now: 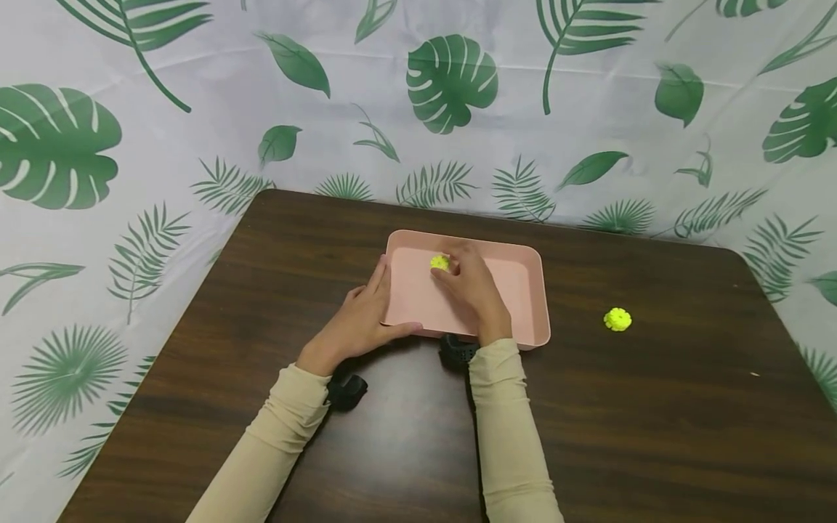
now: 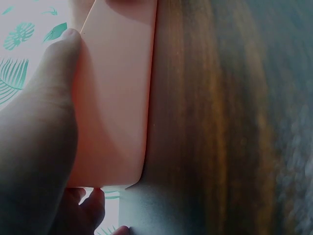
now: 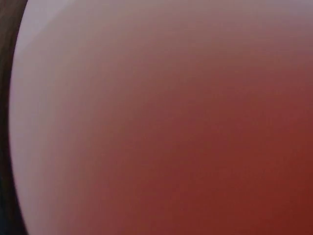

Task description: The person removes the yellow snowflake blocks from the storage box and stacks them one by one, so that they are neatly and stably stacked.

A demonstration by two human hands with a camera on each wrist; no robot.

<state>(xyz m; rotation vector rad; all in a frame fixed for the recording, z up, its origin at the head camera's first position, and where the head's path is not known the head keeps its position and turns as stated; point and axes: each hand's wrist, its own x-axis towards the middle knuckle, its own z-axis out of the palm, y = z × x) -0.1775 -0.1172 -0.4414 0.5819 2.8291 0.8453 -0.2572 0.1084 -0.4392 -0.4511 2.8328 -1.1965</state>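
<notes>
A shallow pink tray [image 1: 516, 272] sits on the table. My left hand [image 1: 356, 323] holds its near left corner, the thumb along the front rim and the fingers against the left side. The left wrist view shows the same thumb [image 2: 54, 78] at the tray's rim [image 2: 117, 98], with fingertips round the end wall. Over the tray's inside, my right hand [image 1: 474, 287] pinches a small bright yellow flower-shaped piece [image 1: 439, 262] between thumb and fingers; these fingers are blurred. Blurred pink fills most of the right wrist view, and the flower is not visible there.
A second yellow flower-shaped piece [image 1: 617, 319] lies on the dark wooden table [image 1: 667, 407], right of the tray. Behind the table hangs a white cloth [image 1: 510, 138] with green leaf prints. A tiny pale speck [image 1: 755, 374] is at the far right.
</notes>
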